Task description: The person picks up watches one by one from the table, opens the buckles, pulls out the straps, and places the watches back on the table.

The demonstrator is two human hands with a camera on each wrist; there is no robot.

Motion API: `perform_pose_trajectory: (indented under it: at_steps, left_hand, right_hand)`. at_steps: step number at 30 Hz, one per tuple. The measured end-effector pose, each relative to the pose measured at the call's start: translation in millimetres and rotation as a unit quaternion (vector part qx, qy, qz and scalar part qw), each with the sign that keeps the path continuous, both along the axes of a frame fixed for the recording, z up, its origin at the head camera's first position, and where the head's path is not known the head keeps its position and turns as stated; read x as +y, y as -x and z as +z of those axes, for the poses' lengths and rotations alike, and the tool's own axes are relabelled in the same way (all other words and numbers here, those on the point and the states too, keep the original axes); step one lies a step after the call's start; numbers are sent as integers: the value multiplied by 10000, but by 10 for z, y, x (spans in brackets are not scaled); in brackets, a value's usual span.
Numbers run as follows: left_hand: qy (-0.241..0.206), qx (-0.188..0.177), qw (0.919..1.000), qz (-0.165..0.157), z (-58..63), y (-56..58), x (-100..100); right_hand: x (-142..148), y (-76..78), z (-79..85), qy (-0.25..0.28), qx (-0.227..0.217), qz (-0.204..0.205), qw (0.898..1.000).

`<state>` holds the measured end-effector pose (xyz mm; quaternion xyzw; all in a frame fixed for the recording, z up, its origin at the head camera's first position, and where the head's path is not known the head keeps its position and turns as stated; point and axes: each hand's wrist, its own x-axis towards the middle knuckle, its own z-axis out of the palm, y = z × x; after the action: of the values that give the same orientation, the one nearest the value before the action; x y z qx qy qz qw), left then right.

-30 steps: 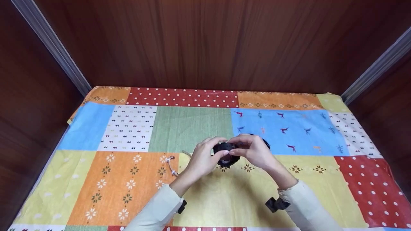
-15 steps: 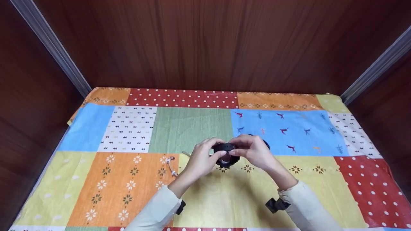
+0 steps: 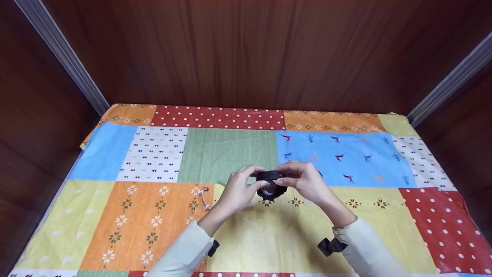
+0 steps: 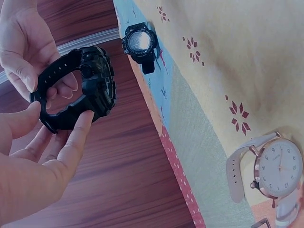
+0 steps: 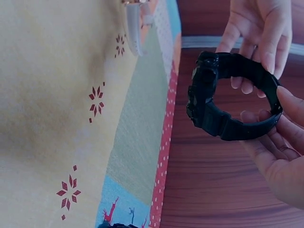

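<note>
Above the cloth, both hands hold a chunky black wristwatch point(image 3: 271, 191), its strap bent round into a loop. My left hand point(image 3: 239, 189) pinches the strap between thumb and fingers; in the left wrist view, one finger lies along the strap near the watch case point(image 4: 102, 83). From the other side, my right hand point(image 3: 303, 181) pinches the strap around the place where its ends meet. The fingertips partly cover that overlap, so whether it is buckled cannot be told. In the right wrist view, the strap loop point(image 5: 249, 132) appears side-on.
A second black watch point(image 4: 139, 43) lies on the patchwork cloth point(image 3: 230, 154), mostly hidden behind my right hand in the head view. A watch with a white dial and pale strap point(image 4: 280, 166) lies beside my left forearm. Brown wooden panels point(image 3: 246, 54) stand behind the table.
My left hand has shifted slightly left, and its thumb has drawn apart from the right thumb along the strap. The right hand stays nearly still; the watch remains between both hands.
</note>
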<state>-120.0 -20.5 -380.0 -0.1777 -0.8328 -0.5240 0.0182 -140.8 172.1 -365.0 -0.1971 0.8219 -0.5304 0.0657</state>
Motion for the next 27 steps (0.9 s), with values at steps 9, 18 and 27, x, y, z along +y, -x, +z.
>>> perform_pose_trajectory:
  at_steps: [9,18,27]
  left_hand:
    - [-212,-92,9997,-41,-14,0,-28]
    - [-415,-250,9988,-77,-26,9,-55]
    - [-654,-405,9970,-103,-60,11,-77]
  right_hand:
    - [-1,4,-1,20,23,-19,10000]
    - [1,5,2,142,81,-42,9999]
    - [27,5,14,284,7,-62,9996]
